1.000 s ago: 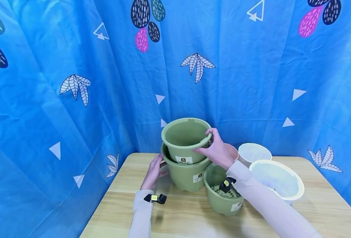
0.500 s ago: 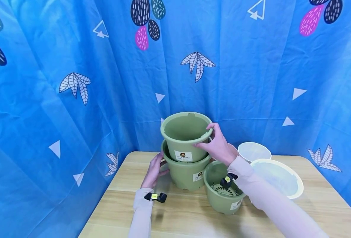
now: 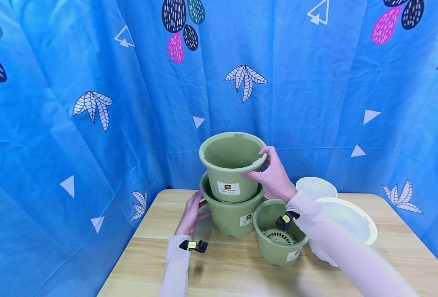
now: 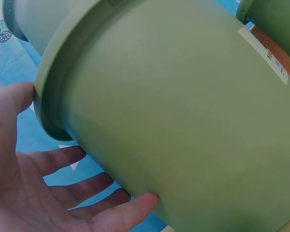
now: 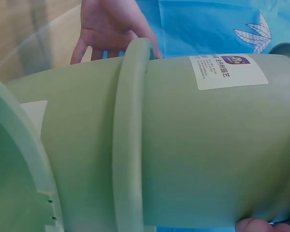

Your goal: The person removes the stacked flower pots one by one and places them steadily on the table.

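My right hand [image 3: 276,177] pinches the rim of the upper green flowerpot [image 3: 213,177], thumb outside near its white label. This pot is raised, its lower part still inside the mouth of a larger green flowerpot [image 3: 224,218] standing on the table. At the larger pot's left side, my left hand [image 3: 190,214] rests with thumb at the rim and spread fingers [image 4: 67,157] against the wall. A third, smaller green flowerpot [image 3: 274,249] with a slotted bottom stands to the right, under my right wrist.
Behind my right forearm stand a white pot [image 3: 316,187] and a wide pale pot with a cream rim [image 3: 369,233]. A reddish pot is mostly hidden by my right hand. Blue patterned curtain [image 3: 308,103] hangs behind and left of the wooden table [image 3: 226,268].
The upper flowerpot has risen steadily in my right hand, showing more of its wall and label above the larger pot. My left hand has stayed in place.
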Demonstrator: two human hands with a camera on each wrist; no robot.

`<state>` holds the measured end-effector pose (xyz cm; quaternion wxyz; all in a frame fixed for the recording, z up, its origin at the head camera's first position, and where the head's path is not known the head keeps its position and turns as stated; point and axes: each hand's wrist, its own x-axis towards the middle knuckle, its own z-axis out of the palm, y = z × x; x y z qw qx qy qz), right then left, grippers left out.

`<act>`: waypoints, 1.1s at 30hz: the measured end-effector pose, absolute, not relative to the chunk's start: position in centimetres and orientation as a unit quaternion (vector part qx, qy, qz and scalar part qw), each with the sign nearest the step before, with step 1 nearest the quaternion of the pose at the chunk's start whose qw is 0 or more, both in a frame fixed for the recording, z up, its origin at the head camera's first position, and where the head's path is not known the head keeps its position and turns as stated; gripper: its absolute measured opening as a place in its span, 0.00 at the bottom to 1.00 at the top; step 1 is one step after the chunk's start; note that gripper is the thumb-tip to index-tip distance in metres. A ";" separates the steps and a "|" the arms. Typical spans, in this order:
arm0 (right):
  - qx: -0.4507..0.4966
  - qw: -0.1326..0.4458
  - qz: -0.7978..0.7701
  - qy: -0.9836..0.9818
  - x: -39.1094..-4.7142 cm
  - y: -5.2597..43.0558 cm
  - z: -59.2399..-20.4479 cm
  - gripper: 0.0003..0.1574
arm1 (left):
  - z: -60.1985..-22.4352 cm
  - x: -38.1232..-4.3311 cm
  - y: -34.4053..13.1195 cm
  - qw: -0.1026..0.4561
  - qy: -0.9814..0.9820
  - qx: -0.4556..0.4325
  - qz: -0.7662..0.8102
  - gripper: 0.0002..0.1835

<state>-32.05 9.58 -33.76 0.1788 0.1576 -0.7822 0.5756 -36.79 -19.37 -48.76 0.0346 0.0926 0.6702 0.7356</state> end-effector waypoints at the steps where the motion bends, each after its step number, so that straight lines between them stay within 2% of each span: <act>1: 0.158 0.179 0.576 -0.782 -32.0 9.6 -33.7 0.48 | -48.8 -36.8 -19.4 0.035 0.671 0.092 0.735 0.37; 33: 0.160 0.214 0.594 -0.758 -30.6 11.5 -31.2 0.46 | -48.8 -36.9 -19.6 0.038 0.675 0.101 0.730 0.35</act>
